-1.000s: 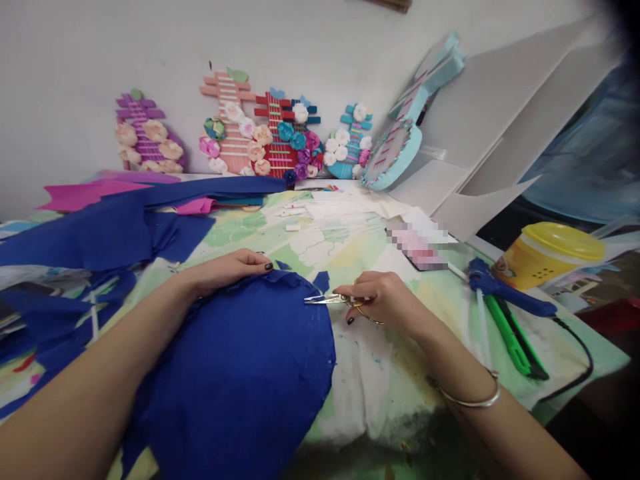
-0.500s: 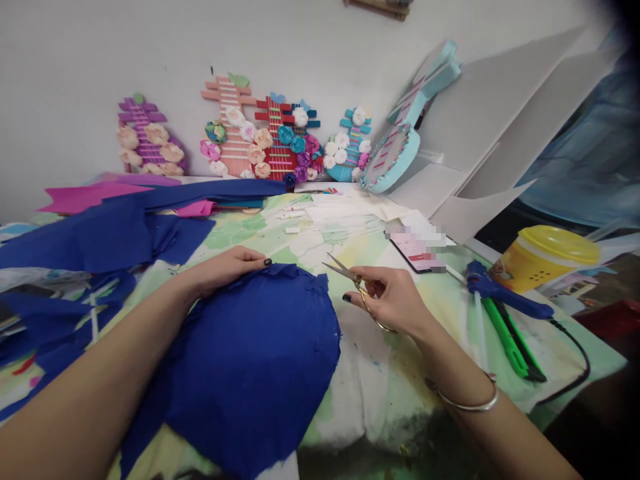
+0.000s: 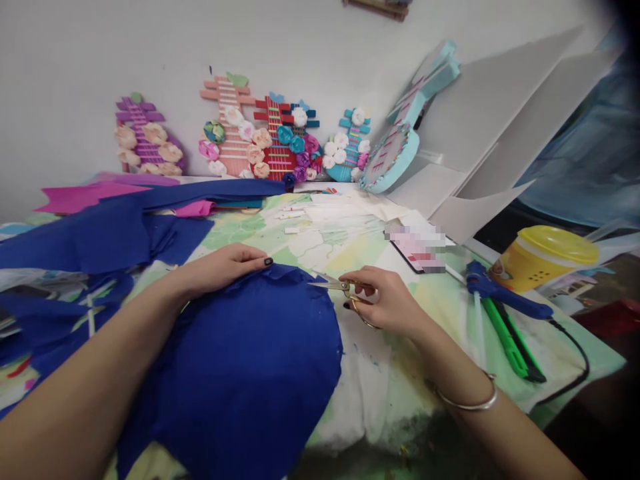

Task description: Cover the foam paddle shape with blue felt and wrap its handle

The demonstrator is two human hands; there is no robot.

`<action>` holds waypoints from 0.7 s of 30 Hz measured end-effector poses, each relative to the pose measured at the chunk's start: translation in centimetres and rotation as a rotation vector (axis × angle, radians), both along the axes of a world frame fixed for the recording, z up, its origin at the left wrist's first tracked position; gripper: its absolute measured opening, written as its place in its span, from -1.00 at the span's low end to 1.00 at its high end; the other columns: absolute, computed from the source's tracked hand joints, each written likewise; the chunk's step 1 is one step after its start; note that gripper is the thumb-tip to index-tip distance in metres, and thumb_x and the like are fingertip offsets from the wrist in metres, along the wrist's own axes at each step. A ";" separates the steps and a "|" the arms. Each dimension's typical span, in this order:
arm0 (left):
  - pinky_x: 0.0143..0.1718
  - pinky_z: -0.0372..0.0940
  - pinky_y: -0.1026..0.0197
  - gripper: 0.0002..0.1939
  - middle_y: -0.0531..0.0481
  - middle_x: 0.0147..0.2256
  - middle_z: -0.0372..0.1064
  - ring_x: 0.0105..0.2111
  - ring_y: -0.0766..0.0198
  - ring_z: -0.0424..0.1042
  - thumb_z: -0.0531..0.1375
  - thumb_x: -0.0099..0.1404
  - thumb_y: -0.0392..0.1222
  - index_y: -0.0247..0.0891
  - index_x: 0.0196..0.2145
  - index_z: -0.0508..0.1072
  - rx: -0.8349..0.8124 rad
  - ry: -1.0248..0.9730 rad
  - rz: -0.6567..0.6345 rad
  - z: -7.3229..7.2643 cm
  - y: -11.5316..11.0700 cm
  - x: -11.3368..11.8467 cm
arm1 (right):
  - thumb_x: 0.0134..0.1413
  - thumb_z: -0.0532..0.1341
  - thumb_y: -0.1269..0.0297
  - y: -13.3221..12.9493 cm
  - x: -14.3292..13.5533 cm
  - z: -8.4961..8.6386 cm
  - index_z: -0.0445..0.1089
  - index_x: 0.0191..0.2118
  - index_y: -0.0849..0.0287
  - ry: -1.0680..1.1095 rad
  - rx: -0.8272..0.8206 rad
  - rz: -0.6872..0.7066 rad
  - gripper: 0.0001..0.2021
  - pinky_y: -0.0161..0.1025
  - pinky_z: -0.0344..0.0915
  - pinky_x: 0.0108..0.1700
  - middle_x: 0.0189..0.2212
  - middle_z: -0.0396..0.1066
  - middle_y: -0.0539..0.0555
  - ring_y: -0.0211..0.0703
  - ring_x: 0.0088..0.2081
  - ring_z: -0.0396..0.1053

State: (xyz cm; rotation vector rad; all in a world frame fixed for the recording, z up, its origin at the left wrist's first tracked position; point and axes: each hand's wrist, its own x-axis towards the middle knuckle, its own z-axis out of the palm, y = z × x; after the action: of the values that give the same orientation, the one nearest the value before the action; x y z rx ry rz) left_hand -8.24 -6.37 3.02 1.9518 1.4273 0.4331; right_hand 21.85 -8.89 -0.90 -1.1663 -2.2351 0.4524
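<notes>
Scissors (image 3: pixel 344 286) gripped in right hand (image 3: pixel 387 301), blue sheet (image 3: pixel 255 353) pinched by left hand (image 3: pixel 223 268); yellow tub (image 3: pixel 523 263) lidded, contents hidden

Your left hand (image 3: pixel 227 270) hides part of the far rim of the blue piece (image 3: pixel 255 353), and the bottom edge of view cuts off its near end. Just right of the blue piece, your right hand (image 3: pixel 387 300) partly covers the scissors (image 3: pixel 345 286); you cannot tell whether the blade tips touch the piece or hover above it. Further right of the piece, the phone (image 3: pixel 407 252) is partly blurred into squares. Far beyond the piece, the top edge crops a brown object (image 3: pixel 380 7).
</notes>
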 end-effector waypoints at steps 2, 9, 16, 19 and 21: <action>-0.37 0.19 0.31 -0.58 0.02 -0.44 0.33 -0.42 0.28 0.27 0.06 0.22 0.15 -0.27 -0.48 0.44 -0.006 0.013 -0.089 0.1 0.0 -0.1 | -0.18 0.22 0.48 0.0 0.2 0.3 0.49 -0.15 0.15 0.022 0.003 0.072 -0.63 -0.27 0.24 -0.32 -0.38 0.39 0.07 -0.21 -0.39 0.30; -0.33 0.19 0.32 -0.55 0.01 -0.41 0.33 -0.40 0.28 0.28 0.02 0.28 0.14 -0.28 -0.46 0.42 -0.018 0.047 -0.205 -0.4 0.2 -0.3 | -0.19 0.17 0.57 0.0 0.4 0.7 0.47 -0.12 0.14 0.008 0.022 0.239 -0.56 -0.23 0.25 -0.25 -0.34 0.38 0.08 -0.18 -0.33 0.32; -0.27 0.20 0.30 -0.54 -0.01 -0.36 0.37 -0.35 0.26 0.32 -0.01 0.30 0.14 -0.30 -0.38 0.46 -0.035 0.068 -0.252 -0.9 0.5 -0.5 | -0.11 0.15 0.62 0.6 0.6 0.2 0.47 -0.03 0.16 0.016 -0.011 0.295 -0.52 -0.23 0.27 -0.27 -0.34 0.37 0.10 -0.16 -0.28 0.33; -0.27 0.21 0.29 -0.54 -0.01 -0.36 0.37 -0.35 0.26 0.32 -0.02 0.31 0.12 -0.31 -0.38 0.46 -0.023 0.065 -0.270 -1.0 0.5 -0.5 | -0.09 0.14 0.64 0.7 0.7 0.1 0.47 -0.02 0.18 0.027 0.004 0.308 -0.52 -0.25 0.27 -0.29 -0.36 0.38 0.11 -0.16 -0.29 0.33; -0.27 0.22 0.29 -0.54 -0.01 -0.37 0.37 -0.35 0.26 0.32 -0.03 0.32 0.11 -0.30 -0.38 0.46 -0.008 0.073 -0.276 -1.0 0.5 -0.5 | -0.09 0.14 0.64 0.7 0.8 0.1 0.47 -0.01 0.18 0.022 0.021 0.309 -0.52 -0.24 0.27 -0.30 -0.36 0.37 0.11 -0.16 -0.29 0.33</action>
State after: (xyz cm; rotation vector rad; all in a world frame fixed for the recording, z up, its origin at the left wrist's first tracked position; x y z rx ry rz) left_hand -8.73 -5.90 2.01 2.1378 1.1764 0.2310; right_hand 22.64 -8.16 -0.83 -0.8018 -2.4030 0.5591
